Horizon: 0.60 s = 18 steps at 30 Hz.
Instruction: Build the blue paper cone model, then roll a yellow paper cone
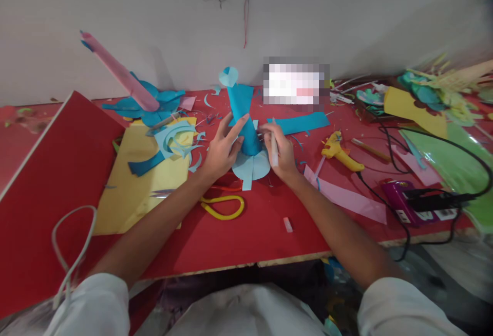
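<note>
Left hand [226, 147] gripping blue paper tube [251, 140], upright-ish between the 2 hands on pale disc [262, 167]; right hand [284, 152] pinching white stick [275, 150]; hard left squeeze could dent tube, stick knock could skew it

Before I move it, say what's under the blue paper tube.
A pale blue paper disc shows under the blue paper tube, a pale strip jutting past its near edge over the red tabletop. Whatever the tube covers cannot be seen.

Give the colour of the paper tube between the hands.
The tube is blue, best seen in the head view, the only one.
</note>
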Motion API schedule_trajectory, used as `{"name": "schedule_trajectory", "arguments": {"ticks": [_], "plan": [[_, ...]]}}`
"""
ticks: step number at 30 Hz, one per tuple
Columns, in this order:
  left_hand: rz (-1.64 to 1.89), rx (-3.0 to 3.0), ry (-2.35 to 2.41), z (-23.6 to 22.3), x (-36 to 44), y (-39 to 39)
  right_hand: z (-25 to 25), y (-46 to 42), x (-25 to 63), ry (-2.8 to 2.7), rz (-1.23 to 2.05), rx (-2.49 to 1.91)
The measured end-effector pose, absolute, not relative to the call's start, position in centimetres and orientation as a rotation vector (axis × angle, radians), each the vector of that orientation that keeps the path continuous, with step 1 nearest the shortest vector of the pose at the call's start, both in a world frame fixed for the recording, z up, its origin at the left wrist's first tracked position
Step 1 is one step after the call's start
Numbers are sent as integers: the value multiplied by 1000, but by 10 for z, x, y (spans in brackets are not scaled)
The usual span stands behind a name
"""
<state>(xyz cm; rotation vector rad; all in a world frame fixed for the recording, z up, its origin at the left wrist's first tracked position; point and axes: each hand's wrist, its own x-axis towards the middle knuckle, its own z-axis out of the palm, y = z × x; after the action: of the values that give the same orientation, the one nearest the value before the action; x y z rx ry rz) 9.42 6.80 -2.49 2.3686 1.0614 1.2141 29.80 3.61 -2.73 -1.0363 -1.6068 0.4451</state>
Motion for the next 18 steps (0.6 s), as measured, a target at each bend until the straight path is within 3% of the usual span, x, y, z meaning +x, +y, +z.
{"name": "schedule_trajectory", "arguments": {"ticks": [18], "plan": [[1098, 2328, 897, -28, 94, 74, -13, 28, 312, -1559, 296, -1069]]}}
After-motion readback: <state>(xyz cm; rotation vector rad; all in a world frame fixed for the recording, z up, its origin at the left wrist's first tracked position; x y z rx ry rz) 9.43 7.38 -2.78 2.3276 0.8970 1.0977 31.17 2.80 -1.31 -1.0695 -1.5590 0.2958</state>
